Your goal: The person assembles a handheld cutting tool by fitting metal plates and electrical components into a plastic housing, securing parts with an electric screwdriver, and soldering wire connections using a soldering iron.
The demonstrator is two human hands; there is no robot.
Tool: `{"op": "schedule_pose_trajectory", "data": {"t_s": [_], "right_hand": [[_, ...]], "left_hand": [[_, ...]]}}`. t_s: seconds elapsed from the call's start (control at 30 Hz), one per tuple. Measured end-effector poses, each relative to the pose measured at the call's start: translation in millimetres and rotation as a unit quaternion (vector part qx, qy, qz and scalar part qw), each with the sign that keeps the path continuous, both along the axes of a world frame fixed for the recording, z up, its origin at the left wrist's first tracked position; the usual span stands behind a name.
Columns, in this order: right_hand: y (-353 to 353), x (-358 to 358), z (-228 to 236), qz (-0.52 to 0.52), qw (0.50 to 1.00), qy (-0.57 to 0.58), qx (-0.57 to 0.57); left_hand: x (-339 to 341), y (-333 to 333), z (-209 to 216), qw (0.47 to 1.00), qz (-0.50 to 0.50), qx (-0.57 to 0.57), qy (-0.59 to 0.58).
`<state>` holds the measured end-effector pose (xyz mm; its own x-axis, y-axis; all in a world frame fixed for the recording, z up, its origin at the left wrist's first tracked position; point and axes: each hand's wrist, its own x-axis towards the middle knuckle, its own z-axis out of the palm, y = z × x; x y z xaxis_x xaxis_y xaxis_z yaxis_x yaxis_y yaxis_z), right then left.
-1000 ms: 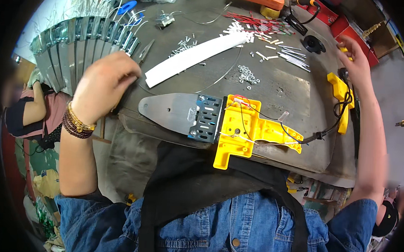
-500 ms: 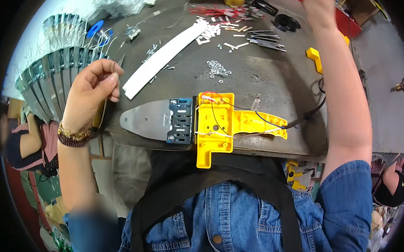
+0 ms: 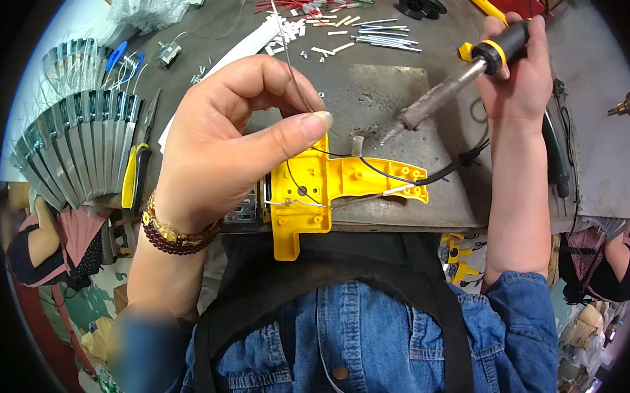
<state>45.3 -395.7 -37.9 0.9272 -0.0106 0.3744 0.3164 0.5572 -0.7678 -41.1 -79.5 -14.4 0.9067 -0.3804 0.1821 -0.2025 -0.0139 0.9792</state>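
My right hand [image 3: 520,86] grips a soldering iron [image 3: 442,93] by its black and yellow handle, its tip slanting down to the left above the table. Between thumb and forefinger, my left hand [image 3: 219,136] pinches a thin grey wire [image 3: 286,51], probably solder, which runs up out of view. Below lies an open yellow plastic housing [image 3: 301,224] with thin wires inside and a black cord [image 3: 446,171] at its right end. A short clear sleeve [image 3: 357,146] stands on a dark wire near the iron's tip. My left hand covers most of the metal plate joined to the housing.
Fanned metal plates with wires [image 3: 85,148] and a yellow-black handled tool [image 3: 134,178] lie at left. Behind are a white strip [image 3: 248,42], metal rods [image 3: 388,39] and red-wired parts [image 3: 302,1]. A dark green handled tool [image 3: 557,158] lies at right. Other people sit at both sides.
My right hand has come back from the far right with the soldering iron. My left hand has moved right, over the housing, with the thin wire now plainly visible. The view has shifted slightly.
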Motion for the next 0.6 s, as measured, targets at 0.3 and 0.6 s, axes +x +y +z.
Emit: {"op": "schedule_pose_trajectory", "data": {"t_s": [0.3, 0.6], "right_hand": [[26, -9, -2, -0.056, 0.998, 0.027, -0.002], [37, -12, 5, -0.079, 0.993, 0.088, -0.013]], "left_hand": [[-1, -8, 1, 0.997, 0.012, 0.079, -0.015], [3, -6, -4, 0.983, 0.040, 0.138, -0.112]]}}
